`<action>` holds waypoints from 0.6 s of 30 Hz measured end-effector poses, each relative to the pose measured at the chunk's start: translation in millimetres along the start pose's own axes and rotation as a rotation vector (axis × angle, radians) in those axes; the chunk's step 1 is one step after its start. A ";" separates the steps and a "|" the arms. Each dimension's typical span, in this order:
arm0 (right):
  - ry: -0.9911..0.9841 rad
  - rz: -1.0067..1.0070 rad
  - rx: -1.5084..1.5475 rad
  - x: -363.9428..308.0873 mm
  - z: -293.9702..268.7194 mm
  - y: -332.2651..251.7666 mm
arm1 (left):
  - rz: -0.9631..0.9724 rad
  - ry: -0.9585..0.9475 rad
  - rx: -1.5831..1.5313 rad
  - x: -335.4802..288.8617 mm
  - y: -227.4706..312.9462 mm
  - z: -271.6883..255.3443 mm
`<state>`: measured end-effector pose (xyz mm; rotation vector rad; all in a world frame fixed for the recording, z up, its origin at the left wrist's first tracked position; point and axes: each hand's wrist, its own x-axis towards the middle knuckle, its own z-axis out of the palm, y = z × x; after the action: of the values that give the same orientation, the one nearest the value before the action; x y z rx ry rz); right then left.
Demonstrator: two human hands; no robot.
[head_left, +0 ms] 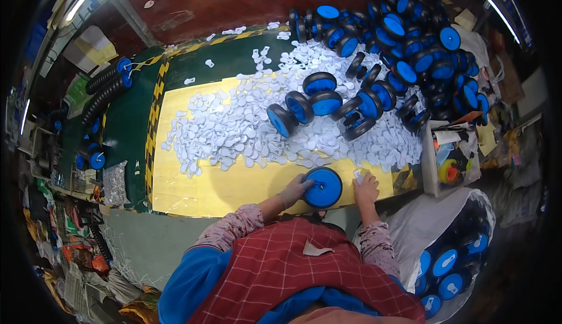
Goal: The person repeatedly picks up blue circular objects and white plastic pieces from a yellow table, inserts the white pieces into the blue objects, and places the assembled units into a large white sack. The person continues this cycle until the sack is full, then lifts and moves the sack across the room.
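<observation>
At the table's near edge, my left hand (294, 192), in a greyish glove, grips the left rim of a black wheel with a blue disc face (328, 190). The disc faces up and has a small hole at its centre. To the right of the wheel, my right hand (367, 189) pinches a small white keyhole-shaped plastic piece (358, 176) between thumb and fingers. Beyond both hands spreads a wide heap of similar white pieces (228, 128). Several paired blue-and-black wheels (283, 119) lie on top of that heap.
A tall pile of wheel pairs (404, 43) fills the back right. A white bin (431, 166) with odds and ends sits at the right edge. Below it, a pale sack (404, 230) holds wheels with white pieces on their discs. Yellow sheeting (175, 198) covers the near tabletop.
</observation>
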<state>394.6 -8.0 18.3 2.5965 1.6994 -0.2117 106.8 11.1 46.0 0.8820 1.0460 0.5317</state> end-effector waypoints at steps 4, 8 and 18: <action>0.224 -0.383 0.212 15.9 51.9 38.9 | -0.001 -0.062 -0.060 -7.4 17.1 5.7; 0.247 -0.245 0.502 6.3 45.9 24.1 | -0.004 -0.168 -0.363 -21.4 31.0 5.8; 0.320 -0.685 0.665 -99.1 -62.1 -102.5 | -0.016 -0.207 -0.373 -13.4 16.7 0.4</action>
<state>267.9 -50.6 97.7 2.3537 3.0436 -0.4593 101.8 10.3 66.9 0.5827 0.7336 0.5855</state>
